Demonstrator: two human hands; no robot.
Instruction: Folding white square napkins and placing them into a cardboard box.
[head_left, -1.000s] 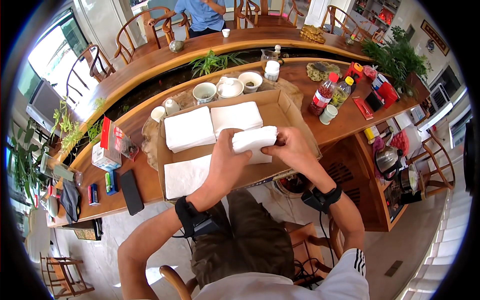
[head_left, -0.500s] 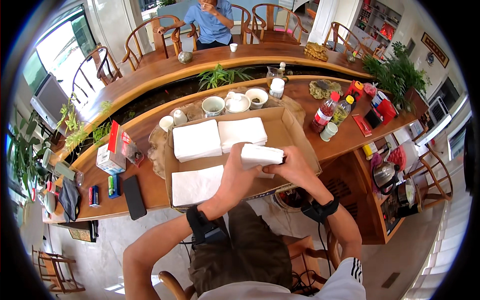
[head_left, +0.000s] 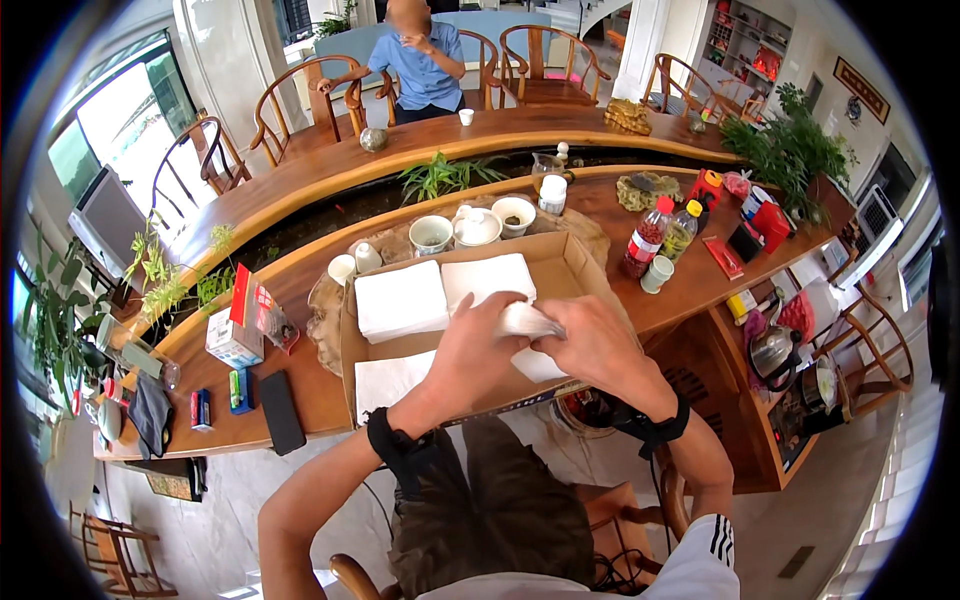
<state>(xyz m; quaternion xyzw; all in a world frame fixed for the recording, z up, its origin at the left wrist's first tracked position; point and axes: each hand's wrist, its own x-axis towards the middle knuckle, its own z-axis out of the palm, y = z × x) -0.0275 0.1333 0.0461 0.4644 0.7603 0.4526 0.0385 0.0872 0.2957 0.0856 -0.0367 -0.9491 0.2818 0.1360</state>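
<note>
My left hand (head_left: 472,345) and my right hand (head_left: 598,345) are both closed round a bundle of white paper napkins (head_left: 526,320), above a shallow cardboard box (head_left: 575,272). The bundle looks bent or rolled between my fingers, and much of it is hidden by them. White napkin stacks lie in the box: one at the far left (head_left: 402,300), one in the far middle (head_left: 488,272) and one at the near left (head_left: 392,380). Below my right hand, part of another white napkin (head_left: 540,366) shows. Both wrists wear black straps.
Lidded and open tea cups (head_left: 477,228) stand behind the box. A red-capped bottle (head_left: 648,238), a yellow-capped bottle (head_left: 682,232) and a cup (head_left: 657,275) are to its right. A black phone (head_left: 283,413) lies left. Across the table sits a person in a blue shirt (head_left: 425,75).
The napkin bundle, flat and squared before, now looks bent and is more covered by my hands. My right hand has turned over it. The view has shifted slightly.
</note>
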